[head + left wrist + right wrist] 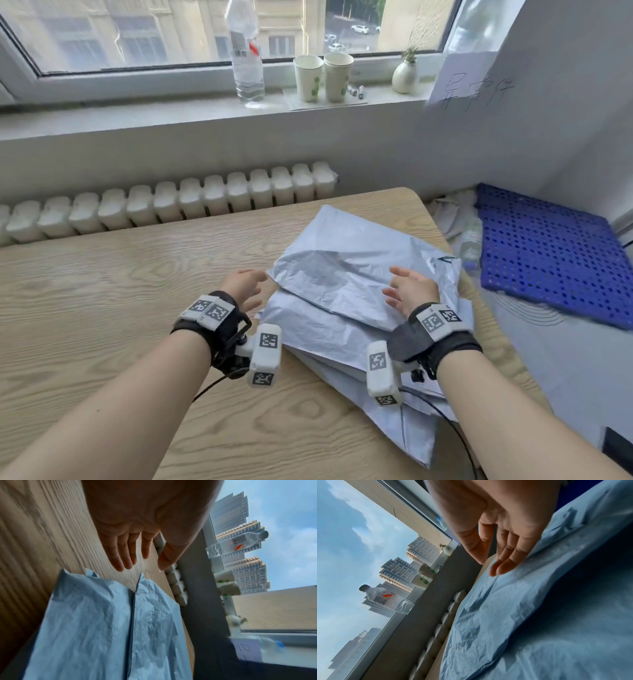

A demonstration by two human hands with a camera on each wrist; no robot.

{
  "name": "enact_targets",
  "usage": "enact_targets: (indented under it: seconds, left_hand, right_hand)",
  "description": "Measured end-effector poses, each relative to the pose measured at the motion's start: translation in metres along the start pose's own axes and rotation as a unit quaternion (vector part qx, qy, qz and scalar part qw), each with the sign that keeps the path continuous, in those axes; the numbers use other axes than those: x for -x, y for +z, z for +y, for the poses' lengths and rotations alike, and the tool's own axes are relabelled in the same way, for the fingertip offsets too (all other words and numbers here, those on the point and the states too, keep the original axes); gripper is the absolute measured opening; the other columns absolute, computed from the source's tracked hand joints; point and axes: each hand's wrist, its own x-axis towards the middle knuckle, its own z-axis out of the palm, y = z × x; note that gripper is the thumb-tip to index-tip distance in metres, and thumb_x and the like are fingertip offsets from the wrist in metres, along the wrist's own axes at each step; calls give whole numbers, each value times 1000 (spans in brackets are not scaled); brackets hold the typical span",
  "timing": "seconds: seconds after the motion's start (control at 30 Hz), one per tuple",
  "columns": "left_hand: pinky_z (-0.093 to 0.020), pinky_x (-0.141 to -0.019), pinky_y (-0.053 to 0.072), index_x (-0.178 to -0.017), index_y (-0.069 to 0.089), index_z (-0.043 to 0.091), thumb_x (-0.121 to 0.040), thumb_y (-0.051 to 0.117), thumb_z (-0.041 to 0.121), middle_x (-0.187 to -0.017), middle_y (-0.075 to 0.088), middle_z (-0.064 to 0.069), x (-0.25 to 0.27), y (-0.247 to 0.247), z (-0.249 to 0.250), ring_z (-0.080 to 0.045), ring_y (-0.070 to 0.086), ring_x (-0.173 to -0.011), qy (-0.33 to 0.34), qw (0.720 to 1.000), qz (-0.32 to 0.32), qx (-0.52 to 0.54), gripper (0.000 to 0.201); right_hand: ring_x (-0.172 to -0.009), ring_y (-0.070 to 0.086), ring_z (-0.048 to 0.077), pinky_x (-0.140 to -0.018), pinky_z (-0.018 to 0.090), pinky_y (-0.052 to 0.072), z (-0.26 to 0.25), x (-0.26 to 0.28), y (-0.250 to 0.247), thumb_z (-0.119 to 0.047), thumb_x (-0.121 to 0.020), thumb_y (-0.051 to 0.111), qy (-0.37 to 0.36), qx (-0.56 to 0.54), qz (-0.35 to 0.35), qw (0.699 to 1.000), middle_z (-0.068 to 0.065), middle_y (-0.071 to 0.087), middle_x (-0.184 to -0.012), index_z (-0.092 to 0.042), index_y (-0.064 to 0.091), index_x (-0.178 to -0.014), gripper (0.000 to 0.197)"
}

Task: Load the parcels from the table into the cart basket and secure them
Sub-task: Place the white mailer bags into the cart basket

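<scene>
Two hands spread – left hand (pixel 244 287) beside parcels (pixel 342 270) | right hand (pixel 412 289) over them

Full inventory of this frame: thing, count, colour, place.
Pale blue plastic mailer parcels: a stack, count unclear, right part of the table.
Light wood-grain table: one, under the parcels.
Clear plastic water bottle: one, windowsill.
White paper cups with green print: two, side by side on the sill.
Small white vase with a plant: one, sill, right of the cups.
White radiator: one, below the sill.
White paper sign with handwriting: one, right wall.
Blue perforated plastic panel: one, floor, right of the table.
Left hand: open, at the stack's left edge.
Right hand: open, over the top parcel.
</scene>
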Motion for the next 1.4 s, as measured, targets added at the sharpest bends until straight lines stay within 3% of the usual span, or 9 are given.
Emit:
enact_targets:
  seconds: [0.1,0.27,0.4,0.63,0.73,0.83,0.9,1.07,1.4]
  left_hand:
    - [-34,-87,45,-125,50,6,-94,54,12,-129,52,-11,-15,20,1,-23,53,-119,-11,1000,18,18,33]
    - [-23,-67,49,-91,56,10,-91,58,13,-82,59,-3,-25,49,4,-13,57,-73,-24,998,34,50,3]
    - [-21,-63,43,-72,53,14,-90,57,13,-70,50,-1,-23,64,17,-11,48,-62,-7,999,37,39,18]
    - [-23,-49,57,-82,49,4,-90,39,4,-79,55,-12,18,78,65,-21,64,-63,43,981,-51,180,13]
    - [-24,-52,58,-79,49,3,-88,36,3,-78,57,-12,38,69,86,-20,66,-55,70,971,-80,214,17]
    - [-28,-59,59,-87,51,2,-88,37,5,-84,61,-13,57,55,100,-20,69,-58,99,964,-119,215,14]
    - [-30,-66,58,-91,53,6,-92,40,13,-91,65,-12,68,41,105,-21,71,-72,123,962,-129,205,15]
    - [-34,-75,54,-90,54,12,-95,50,36,-95,64,-7,85,-12,101,-18,63,-85,154,962,-48,221,25]
    - [-41,-98,43,-87,60,16,-88,61,13,-109,49,-5,117,-146,45,-22,46,-111,156,959,111,210,3]
  right_hand:
    - [-60,56,15,-56,24,49,0,-20,0,3,-88,47,14,1,-44,999,5,58,-70,-14,62,-102,27]
    - [-58,55,13,-49,20,47,-1,-39,5,4,-87,48,4,28,-88,996,1,59,-73,-12,64,-105,29]
    - [-83,61,16,-76,29,52,-3,-46,9,-6,-81,63,-53,136,-135,980,3,64,-100,-16,65,-113,34]
    - [-144,16,24,-115,48,21,-37,-15,41,-52,-59,79,-253,471,-274,799,0,19,-155,-32,17,-149,111]
    - [-140,22,27,-113,46,24,-58,-1,47,-38,-73,70,-290,558,-176,757,2,25,-152,-35,19,-146,89]
    - [-106,54,31,-84,33,40,-90,11,44,-15,-84,48,-324,503,-110,794,7,58,-101,-29,60,-94,20]
    - [-89,58,33,-68,28,36,-108,22,47,-9,-84,45,-336,469,-96,811,10,59,-84,-20,55,-74,18]
    - [-81,50,32,-68,29,32,-146,65,69,-12,-87,42,-387,415,-76,820,14,58,-88,-18,48,-79,12]
    - [-77,46,25,-68,31,34,-148,171,154,-2,-84,42,-378,276,-173,867,8,52,-77,-12,54,-75,18]
